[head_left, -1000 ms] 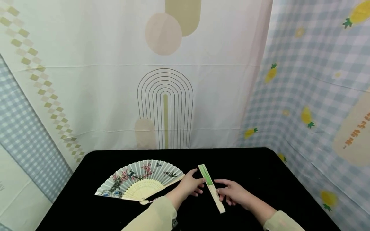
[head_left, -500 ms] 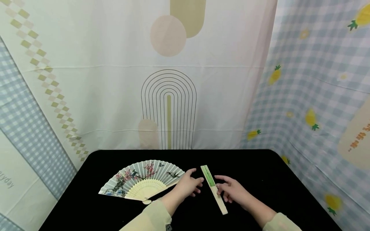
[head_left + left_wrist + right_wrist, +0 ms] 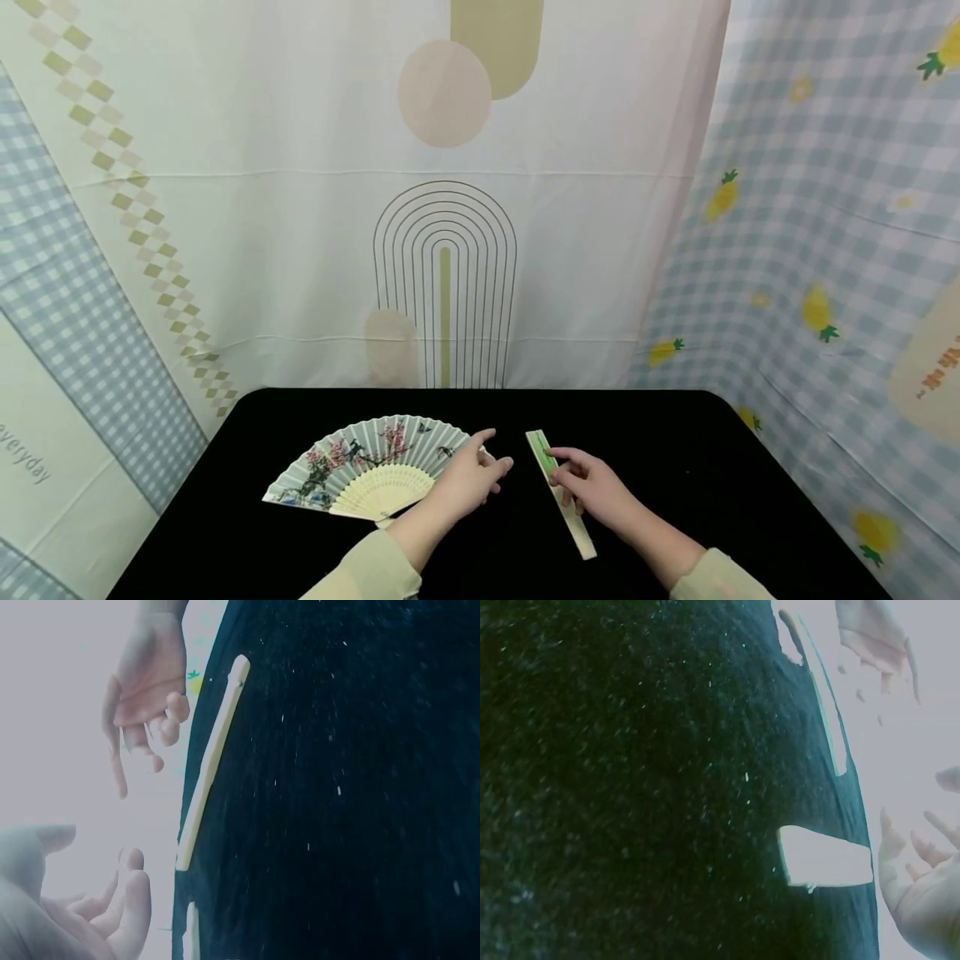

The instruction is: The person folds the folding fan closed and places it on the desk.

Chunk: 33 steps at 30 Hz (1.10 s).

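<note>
A folded hand fan with a green printed section lies slantwise on the black table. My right hand hovers over its right side, thumb and index finger extended, overlapping it in the head view. In the left wrist view the folded fan lies apart from the right hand, which grips nothing. My left hand hangs with loose fingers between the two fans, holding nothing. Behind it an open pleated fan with pink blossoms lies spread out; its right edge is partly hidden by that hand.
The black tabletop has rounded far corners. A pale patterned cloth hangs behind it, and blue checked cloth with pineapples hangs along the right side.
My left hand has drawn left, away from the folded fan and over the open fan's edge. My right hand has shifted slightly left over the folded fan. The head view has turned a little left.
</note>
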Each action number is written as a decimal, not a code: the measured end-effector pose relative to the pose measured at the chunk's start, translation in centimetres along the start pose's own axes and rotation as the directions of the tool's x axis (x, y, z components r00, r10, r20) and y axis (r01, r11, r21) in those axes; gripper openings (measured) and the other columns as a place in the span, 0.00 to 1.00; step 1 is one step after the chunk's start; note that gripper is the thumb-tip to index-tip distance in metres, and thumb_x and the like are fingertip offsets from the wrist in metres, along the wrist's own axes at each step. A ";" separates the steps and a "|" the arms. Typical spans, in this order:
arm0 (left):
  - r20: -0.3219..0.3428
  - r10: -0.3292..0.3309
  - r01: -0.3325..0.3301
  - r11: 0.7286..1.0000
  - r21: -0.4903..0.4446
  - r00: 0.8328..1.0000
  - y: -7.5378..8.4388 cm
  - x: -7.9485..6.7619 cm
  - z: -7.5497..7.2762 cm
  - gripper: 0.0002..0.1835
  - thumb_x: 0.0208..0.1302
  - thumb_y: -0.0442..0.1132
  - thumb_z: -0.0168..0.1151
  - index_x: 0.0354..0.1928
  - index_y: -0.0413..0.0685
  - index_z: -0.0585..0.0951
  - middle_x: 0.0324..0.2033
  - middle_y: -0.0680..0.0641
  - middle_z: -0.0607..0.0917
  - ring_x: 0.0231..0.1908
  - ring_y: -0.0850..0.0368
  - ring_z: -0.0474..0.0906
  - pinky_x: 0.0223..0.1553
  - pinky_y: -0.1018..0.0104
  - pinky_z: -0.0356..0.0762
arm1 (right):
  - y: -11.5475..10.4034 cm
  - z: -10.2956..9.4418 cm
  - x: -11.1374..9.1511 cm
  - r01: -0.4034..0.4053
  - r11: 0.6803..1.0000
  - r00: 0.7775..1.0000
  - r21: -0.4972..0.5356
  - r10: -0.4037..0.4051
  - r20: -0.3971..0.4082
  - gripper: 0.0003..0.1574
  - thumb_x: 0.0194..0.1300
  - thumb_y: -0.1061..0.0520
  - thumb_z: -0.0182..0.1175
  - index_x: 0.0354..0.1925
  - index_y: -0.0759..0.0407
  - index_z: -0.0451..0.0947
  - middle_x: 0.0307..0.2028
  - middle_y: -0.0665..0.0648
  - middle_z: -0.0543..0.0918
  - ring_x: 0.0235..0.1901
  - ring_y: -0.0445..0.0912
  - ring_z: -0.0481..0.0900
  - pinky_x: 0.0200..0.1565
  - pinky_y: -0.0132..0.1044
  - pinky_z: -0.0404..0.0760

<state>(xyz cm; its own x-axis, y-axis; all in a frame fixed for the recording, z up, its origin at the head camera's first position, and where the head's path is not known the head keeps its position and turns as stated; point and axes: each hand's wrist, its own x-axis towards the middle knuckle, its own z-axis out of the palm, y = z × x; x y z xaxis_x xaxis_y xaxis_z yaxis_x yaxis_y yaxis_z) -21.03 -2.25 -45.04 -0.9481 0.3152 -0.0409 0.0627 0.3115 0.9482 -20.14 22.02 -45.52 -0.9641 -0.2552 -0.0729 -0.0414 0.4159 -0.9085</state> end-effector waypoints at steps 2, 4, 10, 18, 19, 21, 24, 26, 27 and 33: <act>-0.001 0.011 -0.010 0.999 0.040 1.000 -0.1 -0.3 -0.5 0.36 0.71 0.50 0.60 0.75 0.46 0.61 0.37 0.49 0.83 0.32 0.51 0.82 0.28 0.61 0.77 | -0.1 0.2 0.2 0.018 1.000 1.000 -0.017 -0.018 -0.002 0.27 0.75 0.55 0.55 0.67 0.64 0.70 0.40 0.63 0.82 0.29 0.52 0.79 0.24 0.42 0.80; -0.006 0.027 -0.026 0.996 0.080 1.000 -0.1 -0.6 -0.9 0.35 0.71 0.51 0.60 0.75 0.47 0.62 0.38 0.51 0.83 0.33 0.53 0.82 0.31 0.58 0.79 | -0.2 0.4 0.3 0.034 0.999 0.999 -0.027 -0.034 0.002 0.27 0.74 0.54 0.57 0.66 0.64 0.71 0.41 0.62 0.81 0.32 0.52 0.79 0.26 0.42 0.81; -0.022 0.051 -0.045 0.981 0.191 0.998 0.1 -1.7 -2.0 0.35 0.71 0.56 0.59 0.74 0.51 0.63 0.43 0.54 0.83 0.36 0.59 0.81 0.37 0.55 0.80 | -0.2 0.8 0.5 0.089 0.989 0.996 -0.121 -0.087 0.018 0.28 0.72 0.49 0.60 0.66 0.59 0.73 0.46 0.57 0.81 0.39 0.51 0.80 0.33 0.39 0.81; -0.015 0.087 -0.080 0.964 0.254 0.996 0.3 -2.9 -3.6 0.33 0.72 0.53 0.58 0.74 0.55 0.63 0.46 0.55 0.83 0.40 0.59 0.81 0.33 0.59 0.79 | -0.5 1.4 1.0 0.141 0.957 0.990 -0.252 -0.138 0.028 0.33 0.72 0.41 0.58 0.69 0.51 0.69 0.59 0.59 0.76 0.55 0.54 0.76 0.50 0.49 0.79; -0.019 0.096 -0.087 0.958 0.273 0.995 0.2 -3.0 -3.8 0.33 0.72 0.54 0.58 0.74 0.55 0.63 0.47 0.54 0.83 0.40 0.59 0.81 0.33 0.59 0.79 | -0.6 1.5 1.0 0.140 0.953 0.990 -0.268 -0.139 0.023 0.34 0.71 0.40 0.58 0.69 0.50 0.69 0.60 0.59 0.75 0.57 0.55 0.75 0.51 0.51 0.79; -0.034 0.115 -0.098 0.942 0.320 0.993 0.2 -3.2 -4.1 0.34 0.71 0.56 0.58 0.74 0.55 0.64 0.48 0.53 0.84 0.41 0.59 0.82 0.34 0.59 0.79 | -0.6 1.7 1.1 0.137 0.945 0.990 -0.298 -0.139 0.017 0.35 0.70 0.37 0.58 0.69 0.48 0.69 0.64 0.58 0.72 0.61 0.57 0.72 0.54 0.55 0.77; -0.059 0.137 -0.105 0.919 0.381 0.989 0.1 -3.5 -4.7 0.35 0.70 0.59 0.58 0.74 0.55 0.65 0.50 0.53 0.84 0.42 0.60 0.82 0.35 0.59 0.80 | -0.7 1.8 1.1 0.140 0.934 0.990 -0.330 -0.140 0.024 0.37 0.70 0.35 0.57 0.70 0.46 0.68 0.68 0.58 0.68 0.67 0.59 0.66 0.59 0.62 0.72; -0.063 0.146 -0.109 0.909 0.401 0.987 0.0 -3.8 -5.2 0.35 0.70 0.60 0.58 0.74 0.55 0.65 0.51 0.53 0.83 0.43 0.59 0.82 0.37 0.58 0.80 | -0.7 1.9 1.1 0.146 0.927 0.989 -0.347 -0.145 0.029 0.37 0.70 0.35 0.57 0.71 0.46 0.67 0.69 0.59 0.67 0.68 0.60 0.64 0.61 0.64 0.69; -0.061 0.149 -0.113 0.909 0.402 0.987 0.0 -3.9 -5.4 0.35 0.70 0.59 0.58 0.74 0.56 0.64 0.52 0.53 0.83 0.45 0.57 0.82 0.38 0.57 0.80 | -0.8 2.0 1.1 0.150 0.923 0.988 -0.353 -0.148 0.034 0.37 0.70 0.35 0.56 0.71 0.46 0.67 0.70 0.59 0.66 0.69 0.61 0.62 0.61 0.65 0.68; -0.077 0.157 -0.101 0.869 0.485 0.985 -0.7 -4.7 -6.7 0.33 0.70 0.55 0.60 0.74 0.57 0.65 0.53 0.50 0.82 0.50 0.50 0.81 0.43 0.51 0.80 | -1.3 2.4 0.8 0.187 0.885 0.981 -0.426 -0.187 0.042 0.36 0.72 0.34 0.52 0.71 0.46 0.67 0.70 0.60 0.65 0.69 0.61 0.61 0.61 0.67 0.66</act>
<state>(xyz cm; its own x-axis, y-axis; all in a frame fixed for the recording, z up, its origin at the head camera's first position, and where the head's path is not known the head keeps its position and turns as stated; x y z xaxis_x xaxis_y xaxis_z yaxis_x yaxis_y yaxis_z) -18.67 -9.97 -43.42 -0.9477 0.2903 0.1327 0.3008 0.6735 0.6752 -20.22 19.16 -45.43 -0.9274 -0.3650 0.0816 -0.3290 0.6924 -0.6422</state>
